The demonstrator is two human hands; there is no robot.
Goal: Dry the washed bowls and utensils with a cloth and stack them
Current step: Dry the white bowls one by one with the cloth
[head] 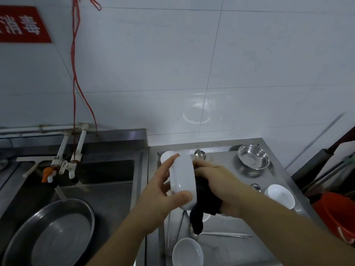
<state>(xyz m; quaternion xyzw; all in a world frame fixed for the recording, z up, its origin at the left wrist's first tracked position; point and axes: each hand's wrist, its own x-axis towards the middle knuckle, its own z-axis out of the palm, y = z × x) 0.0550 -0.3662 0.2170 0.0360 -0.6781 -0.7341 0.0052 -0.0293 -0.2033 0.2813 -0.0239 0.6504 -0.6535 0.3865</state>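
A: Big picture first: the steel counter ran along the right, and the sink sat to the left with a wide metal basin in it, nearer us.

B: And the action was above the counter! The left hand gripped a white bowl, thumb curled over its near edge, fingers wrapped round the far side. The bowl was held up on edge, its opening facing right.

A: Straight at the right hand, which was closed on a dark cloth pushed into that opening, a tail of cloth hanging down. So the wiping hand lay just right of the bowl, touching it through the cloth.

B: I'd judge the drying was mid-way, with stacking to come. Where, though?

A: Options all round. A steel bowl stood at the far right, a white bowl at right nearer, another white bowl near us, and a fourth one peeked out behind the left hand.

B: Smaller stuff underneath: a ladle at the far edge and a long utensil lying crosswise below the cloth. Those could get in the way of setting it straight down.
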